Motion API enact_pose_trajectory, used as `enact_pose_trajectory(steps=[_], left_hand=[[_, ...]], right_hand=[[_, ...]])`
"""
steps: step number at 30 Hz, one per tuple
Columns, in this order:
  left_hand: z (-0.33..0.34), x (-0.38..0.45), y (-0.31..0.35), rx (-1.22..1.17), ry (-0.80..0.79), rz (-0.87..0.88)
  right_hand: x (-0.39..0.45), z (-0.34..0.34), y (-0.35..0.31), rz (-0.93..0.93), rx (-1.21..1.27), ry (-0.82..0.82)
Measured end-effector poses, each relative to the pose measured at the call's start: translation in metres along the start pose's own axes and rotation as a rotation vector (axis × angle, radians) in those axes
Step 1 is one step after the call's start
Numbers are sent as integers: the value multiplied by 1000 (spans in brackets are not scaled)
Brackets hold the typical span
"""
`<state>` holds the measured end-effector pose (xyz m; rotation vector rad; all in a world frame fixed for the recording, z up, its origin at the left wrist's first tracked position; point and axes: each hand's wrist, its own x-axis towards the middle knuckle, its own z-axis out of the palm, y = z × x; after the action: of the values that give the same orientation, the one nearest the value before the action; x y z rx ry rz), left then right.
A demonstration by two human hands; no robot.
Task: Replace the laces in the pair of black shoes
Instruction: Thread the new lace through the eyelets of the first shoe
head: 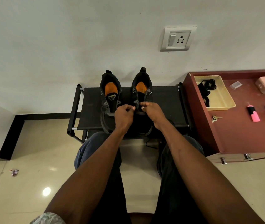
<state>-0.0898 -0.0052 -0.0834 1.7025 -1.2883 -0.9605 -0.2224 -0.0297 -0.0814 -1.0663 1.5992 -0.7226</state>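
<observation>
— Where were the shoes?

— Side by side on a low black rack (93, 109) against the wall, heels away from the person, orange insoles showing. The left shoe (110, 97) stood untouched, with no lace I could make out in it. Both hands were at the right shoe (140, 94), low on its eyelet rows.

— And the hands themselves?

— The left hand (124, 116) had its fingers curled in, thumb and forefinger pinched together near the left row. The right hand (151, 111) was curled the same way at the right row. Each seemed to pinch a lace end, but the lace was black on black and too thin to see for certain.

— How would a lace like that handle?

— Light, limp, likely a bit slick, I'd judge. It won't push through a hole by its soft length, so the grip belongs right at the stiff tip. The shoe is light too and might slide on the rack's cloth unless steadied.

— Any spare laces?

— Dark cords lay in a yellow tray (225, 101) on the red worktop (235, 135) to the right, well apart from the shoes.
</observation>
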Motion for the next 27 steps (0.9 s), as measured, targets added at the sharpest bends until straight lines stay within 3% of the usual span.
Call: enact_pose_trajectory(steps=[3, 5, 7, 10, 13, 15, 16, 18, 22, 24, 25, 27], left_hand=[[-1, -5, 9, -316, -15, -81], [-12, -11, 18, -674, -149, -164], [-29, -15, 22, -766, -359, -269], [-49, -23, 14, -461, -837, -444], [-51, -48, 1, 85, -1393, -641], [-47, -63, -8, 417, -1583, -678], [-46, -66, -12, 495, -1581, -672], [-46, -57, -17, 407, -1427, -585], [-41, -31, -5, -79, -632, -169], [-34, -24, 1, 67, -269, 52], [-29, -22, -1, 151, -188, 107], [-19, -21, -3, 242, -183, 118]], right_hand=[[-4, -7, -3, -26, 52, -31], [-4, -9, -3, -33, 53, -35], [-2, -13, -3, -11, 47, -27], [1, -19, -4, -3, 22, -35], [-3, -20, -7, -4, 6, -41], [-6, -21, -9, -7, -13, -45], [-7, -22, -9, -10, -23, -45], [-8, -22, -8, -23, -40, -32], [-11, -26, -8, -65, -73, -27], [-13, -26, -9, -77, -95, -35], [-13, -26, -9, -80, -99, -39], [-16, -27, -9, -86, -95, -43]])
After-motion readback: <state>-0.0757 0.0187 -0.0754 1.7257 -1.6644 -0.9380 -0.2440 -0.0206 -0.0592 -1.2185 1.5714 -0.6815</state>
